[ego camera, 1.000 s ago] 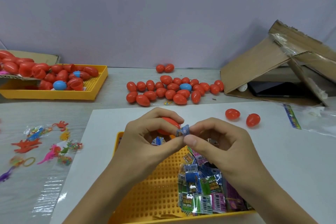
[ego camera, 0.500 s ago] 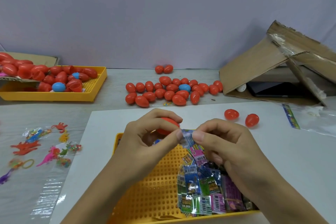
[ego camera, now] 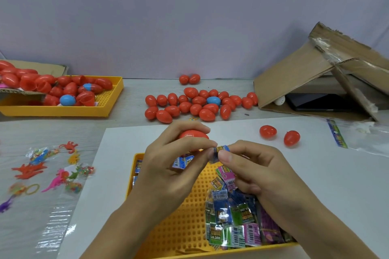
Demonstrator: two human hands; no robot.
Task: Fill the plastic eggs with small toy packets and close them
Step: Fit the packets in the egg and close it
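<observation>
Red egg [ego camera: 192, 135]; blue packet [ego camera: 221, 150]; yellow perforated tray [ego camera: 185, 223].

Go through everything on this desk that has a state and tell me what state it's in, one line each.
Left hand: grips a red plastic egg.
Right hand: pinches a small blue toy packet at the egg.
Near yellow plastic tray: holds loose toy packets.
Far yellow tray: heaped with open red shells.
Cluster of red eggs: closed, on the table.
Brown cardboard box: tipped, flaps open.
</observation>
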